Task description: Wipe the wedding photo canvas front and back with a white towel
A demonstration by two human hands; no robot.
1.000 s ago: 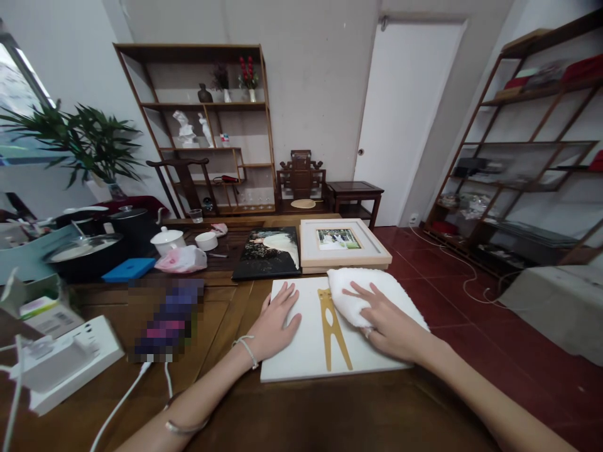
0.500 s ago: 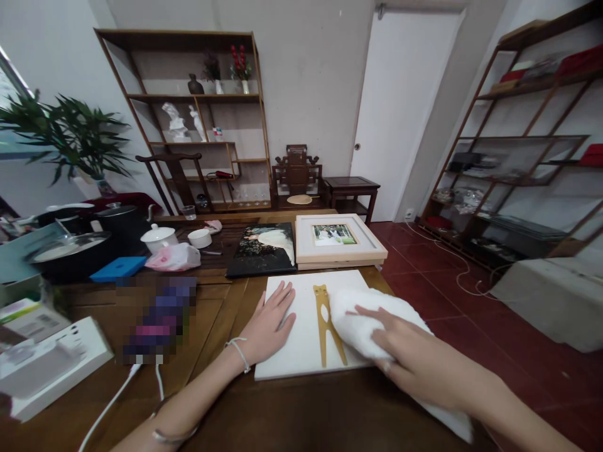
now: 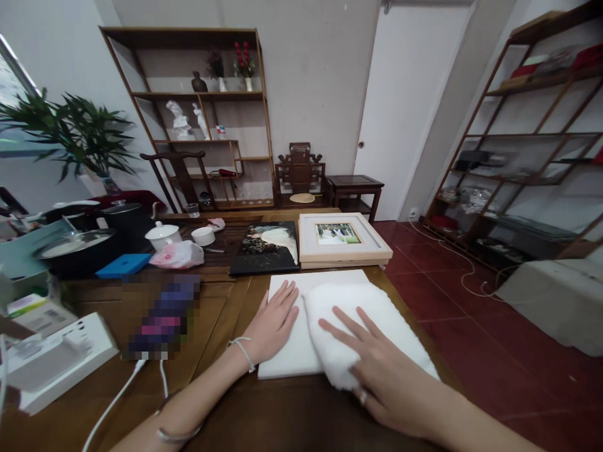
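Note:
A white rectangular board [image 3: 288, 355] lies on the wooden table in front of me. My left hand [image 3: 276, 323] rests flat on its left side, fingers stretched out. On the board's right part is a fluffy white cloth [image 3: 391, 314], which reaches past the right edge. My right hand [image 3: 372, 358] presses down on this cloth with its upper fingers spread, and a lower finger with a ring is bent at the cloth's near edge. The cloth hides the yellow cat-like figure that showed on the board earlier.
Behind the board are a dark picture panel [image 3: 264, 248] and a pale framed photo [image 3: 346, 251]. A pixelated device [image 3: 164, 317] with white cables, a white power strip [image 3: 70, 358], a blue box [image 3: 123, 265], a lidded white bowl [image 3: 162, 236] and dark pots [image 3: 78, 251] stand left.
My right hand has moved left with the white cloth, covering the yellow figure. Its fingers have spread out over the cloth. My left hand stays on the board.

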